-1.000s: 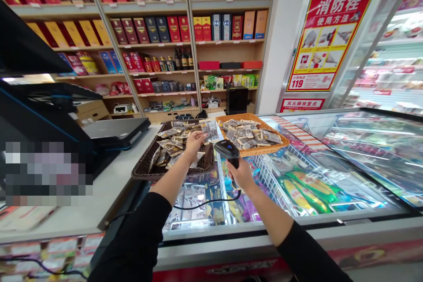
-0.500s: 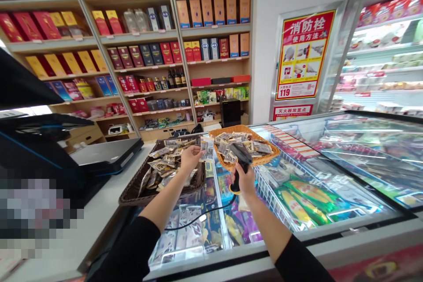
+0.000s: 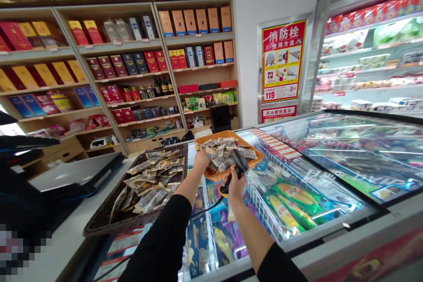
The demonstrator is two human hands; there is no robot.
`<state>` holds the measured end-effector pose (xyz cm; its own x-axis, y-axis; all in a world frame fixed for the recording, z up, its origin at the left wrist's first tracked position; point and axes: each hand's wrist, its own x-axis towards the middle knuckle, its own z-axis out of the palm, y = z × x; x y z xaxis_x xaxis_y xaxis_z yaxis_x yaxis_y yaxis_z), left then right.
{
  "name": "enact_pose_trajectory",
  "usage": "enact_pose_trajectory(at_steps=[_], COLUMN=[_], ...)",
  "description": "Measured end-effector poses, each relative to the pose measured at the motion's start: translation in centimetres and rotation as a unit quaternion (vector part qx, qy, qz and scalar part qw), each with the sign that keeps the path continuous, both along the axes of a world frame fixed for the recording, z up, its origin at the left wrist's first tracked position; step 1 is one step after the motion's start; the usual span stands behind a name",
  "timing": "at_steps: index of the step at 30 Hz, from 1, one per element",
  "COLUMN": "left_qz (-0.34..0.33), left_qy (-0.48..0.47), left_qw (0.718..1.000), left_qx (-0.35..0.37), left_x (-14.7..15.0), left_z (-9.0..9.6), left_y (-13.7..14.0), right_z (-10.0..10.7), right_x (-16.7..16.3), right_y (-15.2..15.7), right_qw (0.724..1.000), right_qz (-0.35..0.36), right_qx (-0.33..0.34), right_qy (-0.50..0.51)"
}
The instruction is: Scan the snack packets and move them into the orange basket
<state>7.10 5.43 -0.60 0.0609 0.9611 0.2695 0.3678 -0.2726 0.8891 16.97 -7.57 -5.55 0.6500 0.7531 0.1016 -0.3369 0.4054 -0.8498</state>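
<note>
My right hand (image 3: 237,183) grips a black handheld barcode scanner (image 3: 238,162), whose head is tilted over the front of an orange wicker basket (image 3: 256,164). Small flat snack packets (image 3: 222,147) fill this basket. At the basket's left rim is my left hand (image 3: 202,161), reaching in among the packets. Its fingertips are hidden, so whether a packet is between them does not show. Left of it stands a dark brown wicker basket (image 3: 95,218), holding more of the same packets (image 3: 148,174). The scanner's cable (image 3: 211,207) runs down and left beneath my left forearm.
Both baskets rest on a glass-topped chest freezer (image 3: 317,224) with bagged foods inside. To the left are a counter (image 3: 66,224) and a flat scale-like device (image 3: 79,172). Shelves (image 3: 132,75) of boxed goods line the back wall, with a lit display cooler (image 3: 373,61) at right.
My left hand has moved from between the baskets, where it held up a packet, to the orange basket. The view has swung right; the scanner remains in my right hand over that basket.
</note>
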Motion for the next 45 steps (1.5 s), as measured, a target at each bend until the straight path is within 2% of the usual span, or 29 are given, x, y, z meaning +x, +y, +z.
enact_pose_trajectory(at_steps=[4, 8, 11, 15, 17, 19, 22, 24, 27, 29, 31, 33, 35, 38, 40, 42, 45], left_qz=[0.013, 0.035, 0.074, 0.134, 0.168, 0.178, 0.147, 0.145, 0.161, 0.139, 0.105, 0.078, 0.047, 0.001, 0.01, 0.036, 0.033], left_qy=[0.061, 0.125, 0.157, 0.183, 0.19, 0.183, 0.176, 0.189, 0.22, 0.22, 0.182, 0.096, -0.03, -0.231, -0.32, -0.35, -0.336], left_qw=[0.998, 0.99, 0.981, 0.971, 0.967, 0.967, 0.97, 0.966, 0.956, 0.959, 0.971, 0.986, 0.993, 0.968, 0.943, 0.932, 0.939], left_qx=[0.024, 0.052, 0.082, 0.073, 0.036, -0.02, -0.085, -0.099, -0.105, -0.108, -0.115, -0.114, -0.102, -0.095, -0.094, -0.083, -0.067], left_x=[-0.5, -1.9, -5.2, -12.1, -15.4, -18.0, -20.3, -21.0, -21.6, -21.8, -21.7, -20.9, -19.2, -15.8, -13.7, -12.4, -12.1], left_z=[0.6, 2.3, 4.3, 6.2, 5.8, 4.6, 2.3, 1.3, 0.9, 1.5, 2.3, 3.1, 3.5, 3.1, 2.1, 0.8, -0.5], left_y=[-0.5, -1.8, -2.9, -4.1, -4.6, -5.2, -6.3, -7.0, -7.9, -8.2, -8.3, -8.1, -7.6, -6.3, -5.5, -4.9, -4.8], right_z=[-0.1, -0.3, -0.4, -0.5, -0.6, -0.6, -0.5, -0.4, -0.2, -0.4, -0.6, -0.8, -0.8, -0.8, -0.7, -0.5, 0.0], right_x=[0.0, 0.1, -0.1, -1.3, -2.1, -3.0, -3.7, -3.8, -3.5, -3.4, -3.4, -3.4, -3.4, -3.3, -3.1, -3.0, -3.1], right_y=[0.1, 0.0, -0.2, -1.0, -1.6, -2.1, -2.8, -3.0, -3.1, -3.0, -2.8, -2.7, -2.8, -3.4, -3.8, -4.2, -4.6], right_qw=[1.0, 0.999, 0.999, 0.998, 0.993, 0.984, 0.976, 0.976, 0.978, 0.978, 0.975, 0.973, 0.969, 0.953, 0.933, 0.914, 0.889], right_qz=[0.009, 0.018, 0.019, 0.056, 0.109, 0.165, 0.2, 0.2, 0.195, 0.199, 0.207, 0.211, 0.209, 0.222, 0.235, 0.234, 0.22], right_qx=[-0.005, -0.022, -0.031, -0.012, 0.005, 0.021, 0.034, 0.032, 0.024, 0.022, 0.018, 0.014, 0.019, 0.041, 0.05, 0.043, 0.022], right_qy=[0.012, 0.015, 0.0, -0.021, -0.044, -0.068, -0.084, -0.083, -0.07, -0.062, -0.071, -0.094, -0.126, -0.204, -0.268, -0.328, -0.402])
